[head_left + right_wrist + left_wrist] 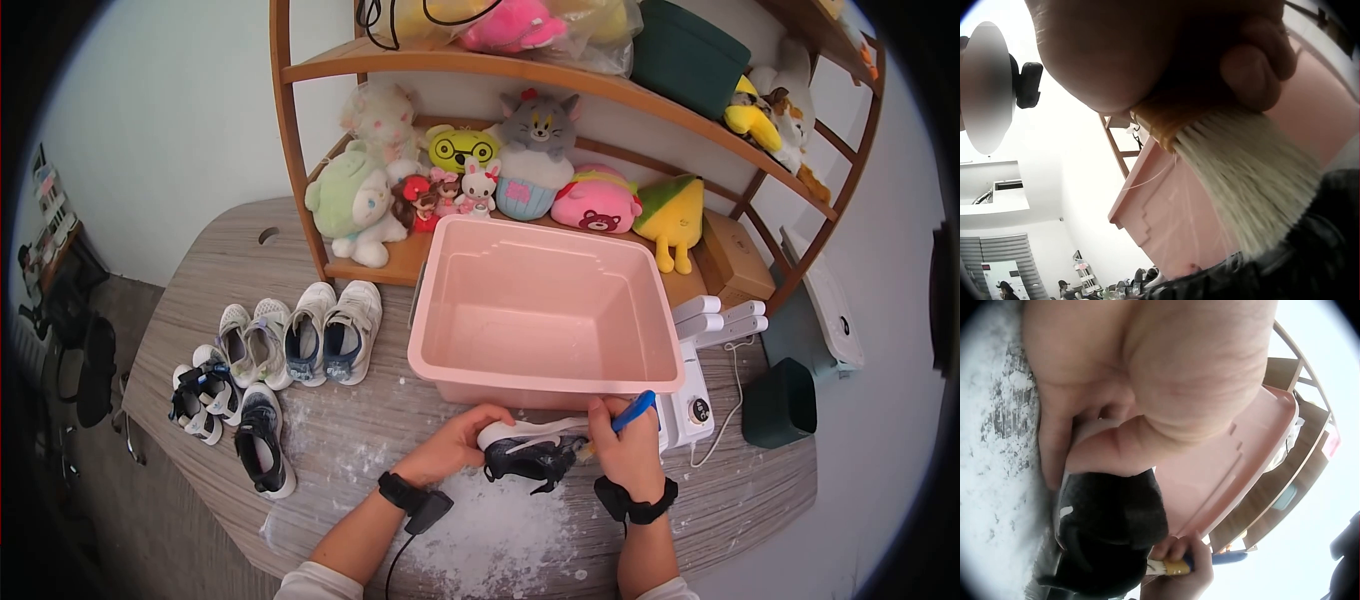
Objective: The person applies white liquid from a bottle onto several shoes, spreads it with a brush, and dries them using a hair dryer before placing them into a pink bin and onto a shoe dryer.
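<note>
A black sneaker with a white sole lies tipped on its side above the table, in front of the pink bin. My left hand grips one end of it, thumb on one side and fingers on the other. In my right hand is a paintbrush with a blue handle. Its pale bristles meet the dark upper of the sneaker in the right wrist view. The left wrist view shows the yellowish ferrule between the right fingers.
A pink bin stands right behind the hands. White powder covers the table below. Several shoes sit at left, including a black sneaker. A white device and dark green bin are at right; a toy shelf rises behind.
</note>
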Demonstrator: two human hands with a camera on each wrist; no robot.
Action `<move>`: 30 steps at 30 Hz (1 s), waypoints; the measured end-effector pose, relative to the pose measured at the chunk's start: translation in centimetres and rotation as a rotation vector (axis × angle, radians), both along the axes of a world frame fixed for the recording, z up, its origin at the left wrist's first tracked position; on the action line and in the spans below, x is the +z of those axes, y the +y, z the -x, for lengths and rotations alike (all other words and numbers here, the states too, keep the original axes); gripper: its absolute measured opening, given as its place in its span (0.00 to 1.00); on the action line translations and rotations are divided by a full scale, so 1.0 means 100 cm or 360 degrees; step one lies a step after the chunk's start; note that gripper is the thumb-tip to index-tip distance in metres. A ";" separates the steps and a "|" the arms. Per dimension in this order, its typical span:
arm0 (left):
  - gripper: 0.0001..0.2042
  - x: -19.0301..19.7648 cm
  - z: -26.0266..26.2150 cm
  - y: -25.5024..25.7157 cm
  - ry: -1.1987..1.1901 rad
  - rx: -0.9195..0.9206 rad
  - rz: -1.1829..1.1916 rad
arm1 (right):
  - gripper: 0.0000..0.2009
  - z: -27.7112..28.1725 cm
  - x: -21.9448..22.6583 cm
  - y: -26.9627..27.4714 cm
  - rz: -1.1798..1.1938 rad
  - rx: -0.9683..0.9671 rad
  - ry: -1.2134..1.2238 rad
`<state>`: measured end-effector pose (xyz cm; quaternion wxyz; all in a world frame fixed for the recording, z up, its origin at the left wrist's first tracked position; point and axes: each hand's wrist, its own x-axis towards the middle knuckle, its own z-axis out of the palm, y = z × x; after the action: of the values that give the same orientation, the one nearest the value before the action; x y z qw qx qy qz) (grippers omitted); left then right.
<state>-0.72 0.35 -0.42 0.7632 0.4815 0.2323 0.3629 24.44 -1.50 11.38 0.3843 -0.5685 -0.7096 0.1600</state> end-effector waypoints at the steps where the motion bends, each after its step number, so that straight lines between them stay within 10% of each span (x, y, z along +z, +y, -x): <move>1: 0.33 -0.003 -0.001 0.000 0.0030 0.0040 -0.0003 | 0.16 0.001 0.003 -0.002 -0.0003 -0.0005 -0.0001; 4: 0.33 -0.001 -0.001 -0.001 0.0057 0.0070 0.0002 | 0.16 0.010 0.009 -0.007 0.0202 0.0074 0.0379; 14: 0.33 -0.001 0.000 0.000 0.0080 0.0079 -0.0018 | 0.10 -0.011 -0.001 0.004 -0.0018 0.0034 -0.0207; 21: 0.34 -0.002 -0.003 0.000 0.0079 0.0138 -0.0046 | 0.10 0.002 0.012 -0.006 0.0175 0.0393 0.0289; 30: 0.34 -0.009 -0.003 0.001 0.0030 0.0139 0.0000 | 0.10 -0.010 0.004 -0.013 -0.0070 0.0130 -0.0127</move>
<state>-0.40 0.47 -1.31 0.7445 0.4743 0.2602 0.3912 25.47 -2.79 11.79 0.3611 -0.5365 -0.7504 0.1371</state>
